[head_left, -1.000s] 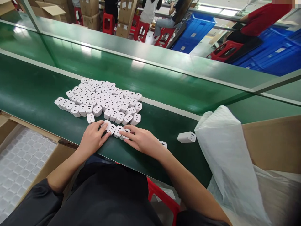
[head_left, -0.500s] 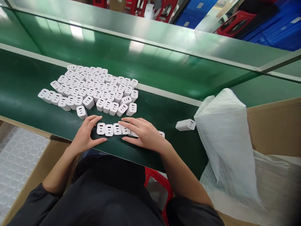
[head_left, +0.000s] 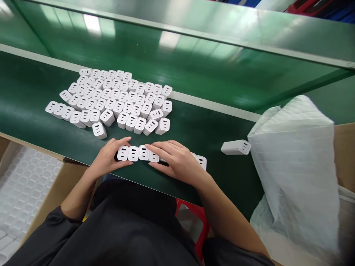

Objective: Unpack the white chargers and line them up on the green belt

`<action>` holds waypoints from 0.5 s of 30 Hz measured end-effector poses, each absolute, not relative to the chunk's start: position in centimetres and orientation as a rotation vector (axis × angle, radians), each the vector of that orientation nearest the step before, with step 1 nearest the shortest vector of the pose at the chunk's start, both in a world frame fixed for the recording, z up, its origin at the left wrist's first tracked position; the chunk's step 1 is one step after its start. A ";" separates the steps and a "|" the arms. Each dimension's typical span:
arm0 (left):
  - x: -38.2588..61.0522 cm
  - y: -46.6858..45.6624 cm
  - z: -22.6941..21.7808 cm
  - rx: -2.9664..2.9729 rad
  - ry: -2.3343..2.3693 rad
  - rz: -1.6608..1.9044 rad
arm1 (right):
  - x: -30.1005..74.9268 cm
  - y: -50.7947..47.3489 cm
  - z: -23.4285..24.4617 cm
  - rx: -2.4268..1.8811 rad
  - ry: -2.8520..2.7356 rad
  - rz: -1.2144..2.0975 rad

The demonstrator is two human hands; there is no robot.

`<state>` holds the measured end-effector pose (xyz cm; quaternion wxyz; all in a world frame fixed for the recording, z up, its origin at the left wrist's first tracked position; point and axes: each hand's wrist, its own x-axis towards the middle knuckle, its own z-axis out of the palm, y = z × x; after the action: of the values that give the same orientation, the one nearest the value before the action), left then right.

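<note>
A short row of white charger blocks stands on the green conveyor belt near its front edge. My left hand cups the row's left end, thumb and fingers curled around the first block. My right hand lies over the row's right end, fingers stretched along the blocks and covering some of them. Behind the row stands a large cluster of white charger blocks, all upright. One lone charger block lies on its side to the right.
A white foam bag hangs out of a cardboard box at the right. At lower left, a cardboard box holds a clear plastic tray. A red stool shows below the belt edge.
My hands have closed in on both ends of the row, pressing the blocks together. The camera has tilted further down, so the background people and crates have left the view.
</note>
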<state>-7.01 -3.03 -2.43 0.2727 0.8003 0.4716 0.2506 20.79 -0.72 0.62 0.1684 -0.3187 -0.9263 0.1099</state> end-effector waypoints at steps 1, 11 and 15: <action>-7.0 -3.0 -2.5 2.161 1.271 0.669 | 20.8 -0.7 0.6 -0.916 -2.638 0.322; -7.4 -3.0 -2.7 2.053 1.218 0.700 | 17.9 -1.2 1.7 -0.879 -2.619 0.284; -7.8 -3.1 -3.0 2.010 1.192 0.730 | 16.0 -0.7 2.5 -0.820 -2.746 0.256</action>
<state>-7.76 -3.15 -2.95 0.3400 0.7721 0.4578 0.2805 16.00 -0.72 2.51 0.1316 -0.2823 -0.9461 0.0883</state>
